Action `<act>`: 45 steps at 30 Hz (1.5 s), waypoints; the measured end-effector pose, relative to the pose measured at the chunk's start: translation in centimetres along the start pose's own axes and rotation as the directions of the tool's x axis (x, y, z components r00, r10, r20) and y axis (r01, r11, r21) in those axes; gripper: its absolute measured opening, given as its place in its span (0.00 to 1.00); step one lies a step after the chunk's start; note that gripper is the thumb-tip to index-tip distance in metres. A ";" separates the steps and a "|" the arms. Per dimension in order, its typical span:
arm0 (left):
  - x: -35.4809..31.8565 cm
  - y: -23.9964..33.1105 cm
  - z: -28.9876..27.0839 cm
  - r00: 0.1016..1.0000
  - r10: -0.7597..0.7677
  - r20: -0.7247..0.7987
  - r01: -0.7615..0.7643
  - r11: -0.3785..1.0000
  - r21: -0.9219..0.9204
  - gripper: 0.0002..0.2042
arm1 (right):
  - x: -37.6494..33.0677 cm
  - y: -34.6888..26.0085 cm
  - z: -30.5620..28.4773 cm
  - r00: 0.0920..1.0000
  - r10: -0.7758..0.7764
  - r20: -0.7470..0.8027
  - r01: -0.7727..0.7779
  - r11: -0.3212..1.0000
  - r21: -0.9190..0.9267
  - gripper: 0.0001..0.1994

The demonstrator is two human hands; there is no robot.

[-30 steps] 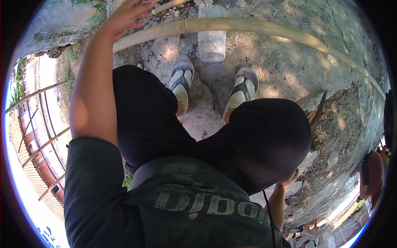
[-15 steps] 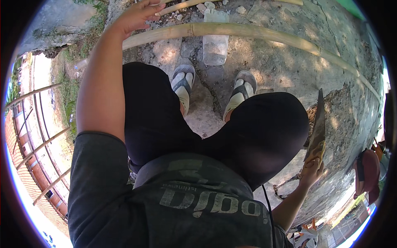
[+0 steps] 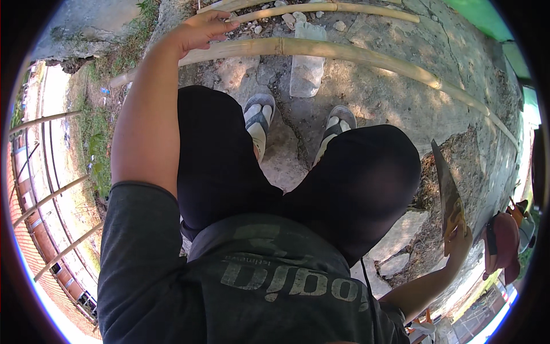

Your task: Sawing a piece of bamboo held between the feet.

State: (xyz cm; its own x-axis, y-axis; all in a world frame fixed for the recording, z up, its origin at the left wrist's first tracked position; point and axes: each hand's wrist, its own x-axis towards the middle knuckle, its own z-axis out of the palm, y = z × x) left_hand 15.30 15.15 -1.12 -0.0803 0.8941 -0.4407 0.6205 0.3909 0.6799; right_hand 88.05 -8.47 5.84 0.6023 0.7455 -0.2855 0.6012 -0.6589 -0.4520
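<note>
Saw (image 3: 448,192) is out at the person's right, blade up, just beside the right knee (image 3: 381,166). Right hand (image 3: 460,241) has fingers wrapped round its handle. Main risk, as I judge it: a loose wrist or inward swing could put the blade into the knee or thigh, with only trouser cloth in between. A handle slipping in the palm could also drop it toward the sandals (image 3: 260,112), which give thin cover.

Looks: long tapered blade, dull grey-brown, narrow tip; handle yellowish brown. Teeth too small to make out.

Further out, left hand (image 3: 201,32) is at the near end of a thin pole (image 3: 326,7), fingers loosely bent; cannot tell if it's gripping or just touching. Thick pole (image 3: 355,54) crosses in front of the feet, over a pale block (image 3: 306,77). Round and seemingly unfastened, it could roll if knocked by arm or foot. Ground (image 3: 395,94) is cracked concrete, so footing could be uneven.
</note>
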 end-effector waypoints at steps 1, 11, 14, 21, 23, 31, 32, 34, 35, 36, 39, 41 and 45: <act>0.1 0.0 0.1 1.000 0.001 0.003 -0.001 1.000 0.000 0.34 | -0.3 -0.3 -0.1 0.999 0.027 0.025 -0.029 0.994 0.102 0.15; 0.5 5.0 6.1 0.936 0.339 0.092 -0.342 0.820 0.458 0.39 | -3.7 -1.4 -2.4 0.929 -0.009 -0.371 0.219 0.821 0.528 0.12; 2.7 5.5 7.8 0.934 0.295 0.200 -0.354 0.711 0.607 0.41 | -5.6 -5.4 -1.8 0.838 -0.139 -0.527 0.420 0.781 0.462 0.13; 5.9 2.9 16.1 0.913 0.397 -0.094 -0.169 0.578 0.799 0.44 | -2.3 -12.3 7.6 0.836 -0.354 -0.419 0.545 0.447 0.710 0.08; 5.1 3.2 17.4 0.936 0.347 -0.057 -0.183 0.620 0.763 0.43 | -1.0 -13.9 11.2 0.898 -0.322 -0.299 0.418 0.417 0.807 0.10; 5.8 1.9 19.8 0.944 0.330 0.000 -0.197 0.563 0.803 0.46 | 1.5 -16.1 21.4 0.848 -0.521 -0.096 0.372 0.455 0.809 0.17; 5.8 2.0 19.6 0.946 0.325 0.002 -0.196 0.565 0.802 0.46 | 1.5 -16.3 21.8 0.854 -0.517 -0.064 0.337 0.456 0.824 0.18; 5.7 2.3 19.5 0.950 0.311 0.012 -0.194 0.559 0.806 0.47 | 1.2 -16.9 22.3 0.878 -0.479 -0.003 0.263 0.478 0.838 0.17; 5.7 2.3 19.5 0.952 0.307 0.013 -0.193 0.564 0.803 0.47 | 1.4 -16.8 22.4 0.877 -0.480 0.002 0.262 0.483 0.835 0.17; 5.7 2.5 19.3 0.956 0.293 0.028 -0.196 0.561 0.805 0.47 | 1.5 -16.7 22.5 0.878 -0.477 0.021 0.240 0.479 0.845 0.18; 5.7 2.6 19.0 0.961 0.271 0.055 -0.206 0.568 0.797 0.48 | 1.5 -16.6 22.7 0.871 -0.490 0.038 0.224 0.465 0.856 0.17; 5.6 2.7 18.8 0.962 0.265 0.068 -0.215 0.578 0.787 0.49 | 1.3 -16.5 22.8 0.864 -0.503 0.033 0.232 0.455 0.859 0.16; 6.1 2.6 18.0 0.967 0.239 0.092 -0.223 0.611 0.760 0.52 | 0.9 -16.5 21.8 0.860 -0.511 -0.005 0.308 0.512 0.802 0.16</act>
State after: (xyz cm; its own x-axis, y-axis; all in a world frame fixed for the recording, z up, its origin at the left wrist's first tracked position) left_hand 30.50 17.71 -12.63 0.1423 0.9377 -0.3169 0.9896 -0.1271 0.0681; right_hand 67.21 5.27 -5.42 0.2134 0.9769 -0.0107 0.0721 -0.0267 -0.9970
